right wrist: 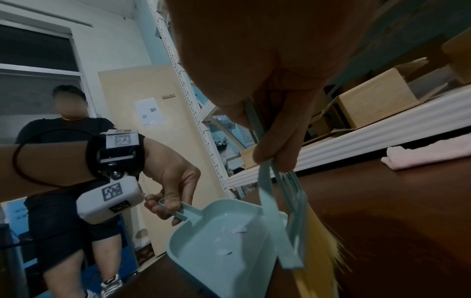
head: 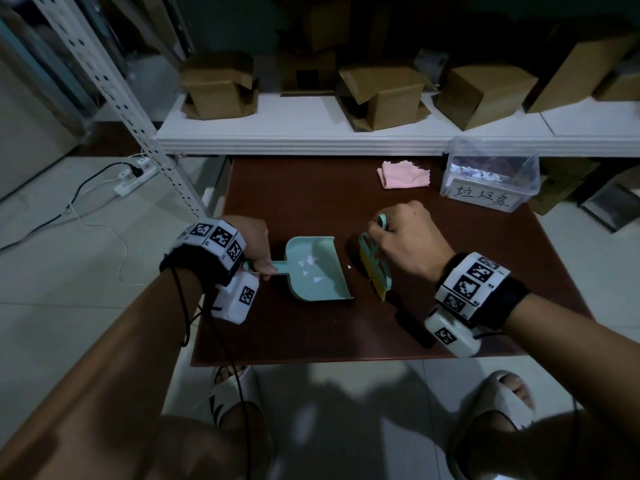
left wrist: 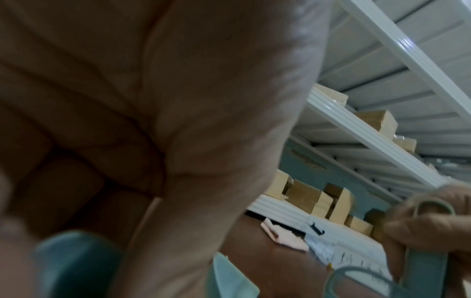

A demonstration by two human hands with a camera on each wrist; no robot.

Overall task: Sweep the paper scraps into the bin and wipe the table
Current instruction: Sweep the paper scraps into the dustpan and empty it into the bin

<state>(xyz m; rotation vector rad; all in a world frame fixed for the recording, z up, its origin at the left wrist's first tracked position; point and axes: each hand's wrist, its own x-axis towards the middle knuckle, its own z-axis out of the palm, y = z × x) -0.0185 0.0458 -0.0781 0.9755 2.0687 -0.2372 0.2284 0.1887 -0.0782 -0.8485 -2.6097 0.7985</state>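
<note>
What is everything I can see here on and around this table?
dustpan: one, teal, mid-table, handle gripped
paper scraps: several, white, in dustpan; one on table
brush: one, teal, yellow bristles, right of dustpan
cloth: one, pink, far side
bin: one, clear, labelled, far right corner
table: one, dark brown
cardboard boxes: several, brown, on white shelf
left hand: holds dustpan handle
right hand: holds brush

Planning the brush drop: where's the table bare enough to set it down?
Bare: the table's far left, left of the cloth; also the near edge. Crowded: centre, with dustpan, brush, one scrap; the bin fills the far right.
</note>
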